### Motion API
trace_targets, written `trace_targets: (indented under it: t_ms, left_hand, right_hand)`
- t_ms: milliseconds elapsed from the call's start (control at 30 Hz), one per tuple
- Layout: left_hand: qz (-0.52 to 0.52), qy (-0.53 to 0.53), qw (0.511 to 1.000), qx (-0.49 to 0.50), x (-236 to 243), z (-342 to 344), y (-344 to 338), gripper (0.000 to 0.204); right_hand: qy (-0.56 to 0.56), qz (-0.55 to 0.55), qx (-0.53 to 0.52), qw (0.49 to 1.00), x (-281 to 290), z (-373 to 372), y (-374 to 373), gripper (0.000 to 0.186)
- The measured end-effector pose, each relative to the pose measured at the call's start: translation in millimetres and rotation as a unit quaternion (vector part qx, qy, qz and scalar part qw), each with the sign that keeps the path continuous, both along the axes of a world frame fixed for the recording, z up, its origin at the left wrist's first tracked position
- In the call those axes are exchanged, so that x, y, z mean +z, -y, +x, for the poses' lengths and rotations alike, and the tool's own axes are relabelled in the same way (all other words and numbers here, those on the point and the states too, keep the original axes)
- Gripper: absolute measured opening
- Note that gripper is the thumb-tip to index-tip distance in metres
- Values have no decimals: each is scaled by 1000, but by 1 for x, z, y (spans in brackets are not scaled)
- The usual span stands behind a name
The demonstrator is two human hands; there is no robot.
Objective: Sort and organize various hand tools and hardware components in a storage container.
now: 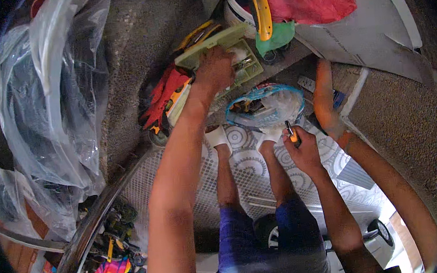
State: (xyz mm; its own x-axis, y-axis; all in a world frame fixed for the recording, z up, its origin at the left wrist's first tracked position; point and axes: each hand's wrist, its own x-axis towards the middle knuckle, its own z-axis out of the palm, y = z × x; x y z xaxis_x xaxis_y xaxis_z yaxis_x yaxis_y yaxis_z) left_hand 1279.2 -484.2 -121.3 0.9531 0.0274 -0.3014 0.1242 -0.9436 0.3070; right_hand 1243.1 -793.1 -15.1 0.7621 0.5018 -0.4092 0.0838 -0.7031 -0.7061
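Observation:
My left hand (216, 70) reaches into an olive-green compartment case (254, 70) whose lid stands raised. Its fingers are bent down among the compartments, and what they grip, if anything, is hidden. Small metal parts lie in the case. Closer to me, my right hand (303, 149) is closed around a small orange-and-black tool (295, 137) with a silver part pointing up; its exact kind is unclear. Just beyond that hand sits a blue-rimmed clear plastic bag (266, 112) with mixed items inside.
Another person's arm (376, 161) comes in from the right, its hand blurred. Red gloves (164, 97) lie left of the case. At the back are a white bucket (233, 11), a yellow-handled tool (263, 15) and a cardboard piece (360, 33). Clear plastic sheeting (52, 109) hangs at left.

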Motion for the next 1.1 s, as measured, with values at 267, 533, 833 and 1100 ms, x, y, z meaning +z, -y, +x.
trace_targets:
  t_ms: [267, 533, 833, 1100]
  left_hand:
    - [-62, 46, 993, -90, -2, -4, -19, 37]
    - [-115, -9, 990, -85, 11, 4, -23, 44]
    - [-57, 40, 996, -60, 28, -21, 1, 51]
    - [-183, -16, 981, 70, 120, -58, 3, 52]
  right_hand:
    - [-35, -23, -18, 999, -8, -10, 6, 18]
    - [-52, -65, -22, 996, -9, -8, 10, 19]
    - [-70, -3, -69, 995, -1, -5, 2, 27]
    - [-27, -2, -41, 999, 26, 11, -8, 41]
